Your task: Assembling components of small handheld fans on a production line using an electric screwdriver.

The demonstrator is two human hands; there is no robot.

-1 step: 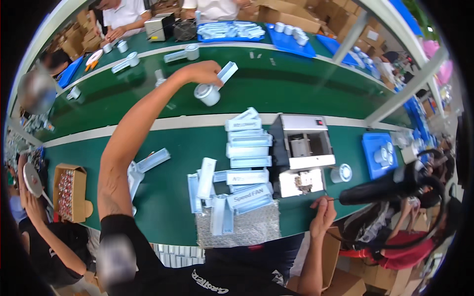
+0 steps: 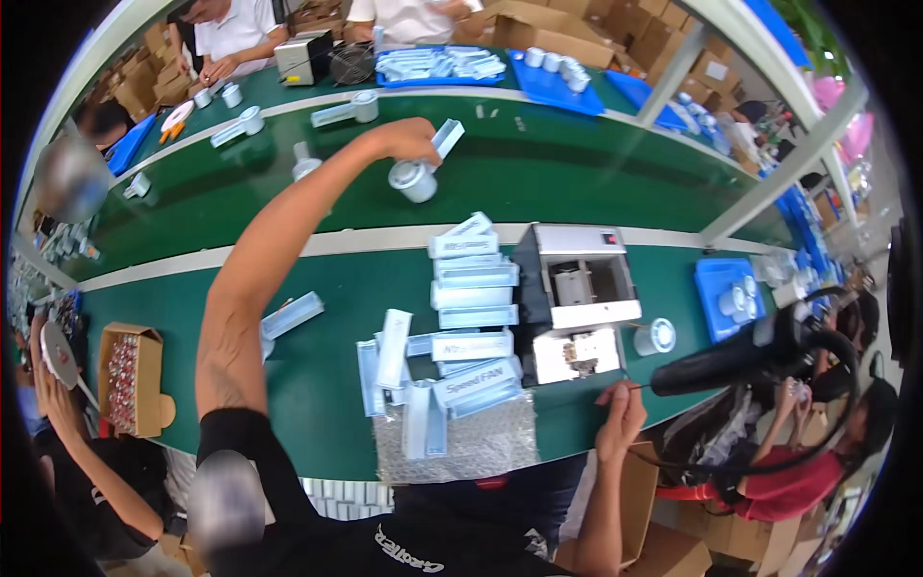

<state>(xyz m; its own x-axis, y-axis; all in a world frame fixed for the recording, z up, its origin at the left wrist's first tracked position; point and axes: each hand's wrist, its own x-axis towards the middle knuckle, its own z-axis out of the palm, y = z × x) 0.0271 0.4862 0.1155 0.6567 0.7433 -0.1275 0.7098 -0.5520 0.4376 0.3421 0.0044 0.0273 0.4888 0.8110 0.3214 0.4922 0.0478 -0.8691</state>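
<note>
My left arm reaches across to the far green belt. There my left hand is closed around the light-blue handle of a handheld fan body, its round white head hanging below my fingers. By the near edge, my right hand pinches the thin bit of a black electric screwdriver, which has a curled cord. Between them lies a pile of pale-blue rectangular handle shells, some on bubble wrap. Another fan body with a handle lies partly behind my left forearm.
A silver and black screw feeder stands right of the shells, beside a white round fan head. A blue tray holds more heads. A cardboard box of small parts sits left. Fan bodies lie on the belt; co-workers sit around.
My left hand has moved slightly right with the fan body. More of a white part on the belt shows beside my forearm. My right hand stays at the screwdriver bit; the view has shifted a little.
</note>
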